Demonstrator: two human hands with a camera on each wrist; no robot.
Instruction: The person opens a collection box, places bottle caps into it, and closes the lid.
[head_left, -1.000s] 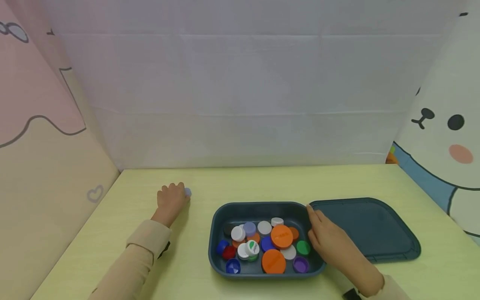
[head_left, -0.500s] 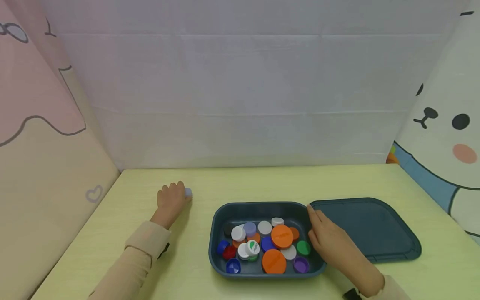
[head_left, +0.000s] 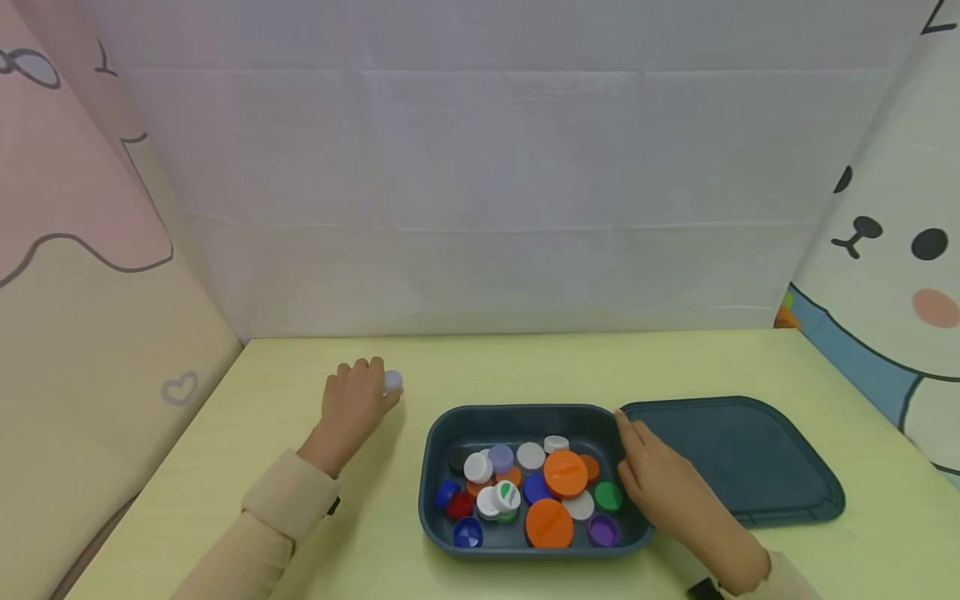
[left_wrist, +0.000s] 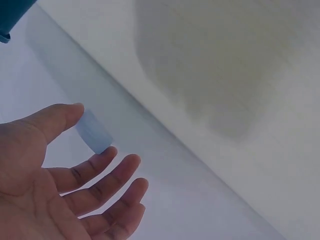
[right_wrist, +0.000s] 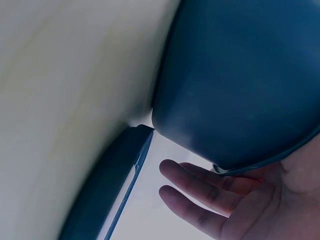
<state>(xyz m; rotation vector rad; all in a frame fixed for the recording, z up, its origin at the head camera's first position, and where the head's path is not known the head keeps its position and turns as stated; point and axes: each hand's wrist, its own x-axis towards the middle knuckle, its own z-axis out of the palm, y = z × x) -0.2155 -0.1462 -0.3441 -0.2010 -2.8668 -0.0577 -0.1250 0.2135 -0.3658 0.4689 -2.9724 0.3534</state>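
Observation:
My left hand (head_left: pixel 354 408) pinches a pale lavender bottle cap (left_wrist: pixel 95 133) between thumb and index fingertip, above the back left of the table. In the head view the same cap (head_left: pixel 392 381) shows just past the knuckles; the other fingers of this hand are loosely bent. A dark blue box (head_left: pixel 431 533) full of mixed bottle caps stands at the front middle. My right hand (head_left: pixel 663 479) holds the box's right rim, thumb at the inner side. In the right wrist view, two fingers (right_wrist: pixel 200 187) extend outside the wall.
Flat on the table to the right of the box lies a dark blue lid (head_left: pixel 742 458), its left part behind the right hand. Orange (head_left: pixel 549 523), white, blue, red, green and purple caps fill the box. A white curtain (head_left: pixel 510 250) closes off the table's back.
My left hand has shifted slightly to the right with the lavender cap, which now shows more fully. The right hand and the box stay where they were.

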